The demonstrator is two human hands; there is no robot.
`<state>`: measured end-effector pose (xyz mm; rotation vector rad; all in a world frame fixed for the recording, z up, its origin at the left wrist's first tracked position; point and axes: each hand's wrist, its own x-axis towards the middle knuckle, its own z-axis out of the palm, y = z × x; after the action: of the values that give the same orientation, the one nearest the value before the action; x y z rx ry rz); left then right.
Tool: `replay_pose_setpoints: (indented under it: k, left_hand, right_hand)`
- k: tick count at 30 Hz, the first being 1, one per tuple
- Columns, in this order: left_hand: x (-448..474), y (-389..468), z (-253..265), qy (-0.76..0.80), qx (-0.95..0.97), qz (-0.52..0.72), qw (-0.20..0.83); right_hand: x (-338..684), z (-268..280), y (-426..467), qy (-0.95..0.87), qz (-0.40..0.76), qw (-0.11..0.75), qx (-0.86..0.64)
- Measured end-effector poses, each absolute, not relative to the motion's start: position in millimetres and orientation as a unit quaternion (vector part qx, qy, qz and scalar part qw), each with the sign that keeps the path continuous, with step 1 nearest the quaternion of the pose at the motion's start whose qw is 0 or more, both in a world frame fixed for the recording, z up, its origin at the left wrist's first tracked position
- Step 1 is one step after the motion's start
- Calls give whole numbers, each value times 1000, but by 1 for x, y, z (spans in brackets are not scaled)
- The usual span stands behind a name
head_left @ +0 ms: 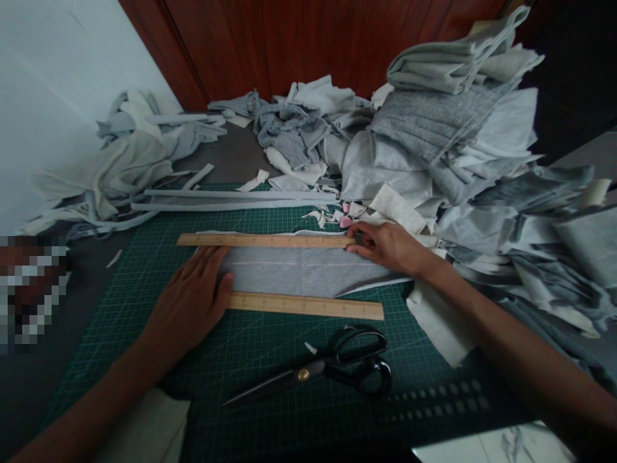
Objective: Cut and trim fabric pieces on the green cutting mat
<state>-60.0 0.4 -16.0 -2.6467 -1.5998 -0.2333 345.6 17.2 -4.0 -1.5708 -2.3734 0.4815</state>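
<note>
A piece of grey fabric [284, 273] with a pale line along it lies flat on the green cutting mat [120, 302]. Along its far edge rests a wooden ruler [270, 240]. My right hand [390, 246] pinches that ruler's right end between thumb and fingers. Palm down, my left hand [186, 308] lies spread over the fabric's left end, fingertips at the ruler's near edge. A second wooden ruler [308, 305] lies along the near edge of the fabric, its left end hidden by my left hand. Black-handled scissors [313, 373] lie nearer to me, blades pointing left.
Long grey fabric strips [236, 197] lie across the mat's far side, beside small scraps and pink pieces [346, 221]. Heaped fabric [289, 128] fills the back, with a tall folded stack [434, 109] at right and more cloth [130, 154] at left. Behind is a reddish-brown wooden panel [289, 38].
</note>
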Motion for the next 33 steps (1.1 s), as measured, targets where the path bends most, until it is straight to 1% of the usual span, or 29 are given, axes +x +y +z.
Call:
replay_pose_setpoints:
  k: [13, 19, 27, 29, 33]
  left_hand:
    - [-67, 5, -17, -548, -833, -67, 48]
    - [-72, 9, -5, -561, -817, -100, 87]
    - [-77, 12, -1, -618, -764, -100, 155]
    - [-79, 15, 0, -595, -781, -112, 153]
    - [-79, 19, 4, -529, -836, -98, 108]
  right_hand:
    - [351, 0, 17, -813, 187, 125, -537]
    - [351, 0, 17, -813, 187, 117, -539]
    - [353, 2, 18, -819, 198, 117, -526]
    - [354, 3, 18, -824, 201, 121, -515]
    - [357, 3, 19, -835, 211, 124, -493]
